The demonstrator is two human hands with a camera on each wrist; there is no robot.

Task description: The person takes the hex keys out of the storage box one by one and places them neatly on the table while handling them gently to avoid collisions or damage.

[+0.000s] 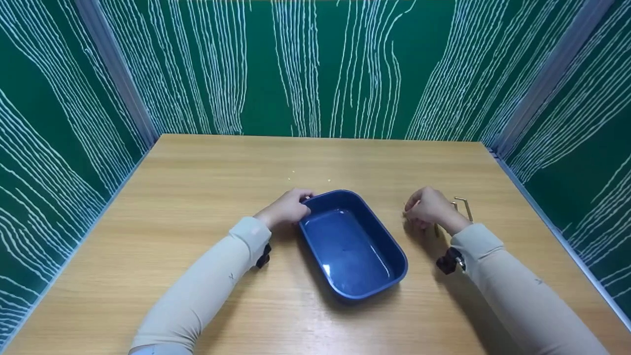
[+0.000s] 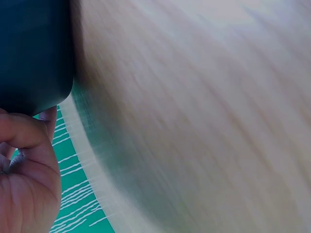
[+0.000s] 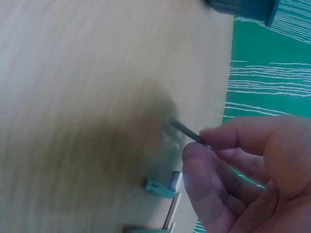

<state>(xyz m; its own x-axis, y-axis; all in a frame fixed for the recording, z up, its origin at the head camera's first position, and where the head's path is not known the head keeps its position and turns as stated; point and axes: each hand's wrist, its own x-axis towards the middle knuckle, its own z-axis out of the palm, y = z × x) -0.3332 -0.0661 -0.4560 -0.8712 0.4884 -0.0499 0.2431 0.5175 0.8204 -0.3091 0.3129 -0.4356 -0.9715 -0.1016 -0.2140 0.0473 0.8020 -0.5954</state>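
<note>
My left hand (image 1: 291, 206) grips the far left corner of a blue plastic bin (image 1: 356, 292). In the left wrist view the fingers of my left hand (image 2: 29, 170) lie at the corner of the bin (image 2: 34, 53). Right of the bin, my right hand (image 1: 428, 207) is just over the table. Between thumb and finger, my right hand (image 3: 243, 170) pinches a thin dark metal rod (image 3: 187, 131); the fingers hide its other end. Beside that hand lie L-shaped brass-coloured rods (image 1: 467, 208), like hex keys, partly covered by the hand and wrist.
The bin stands at a slant on the wooden table (image 1: 222, 167), its inside floor bare. Several tiny bright specks, including one speck (image 1: 329, 180), lie beyond it. Green walls (image 1: 340, 64) with white wavy lines enclose the back and sides.
</note>
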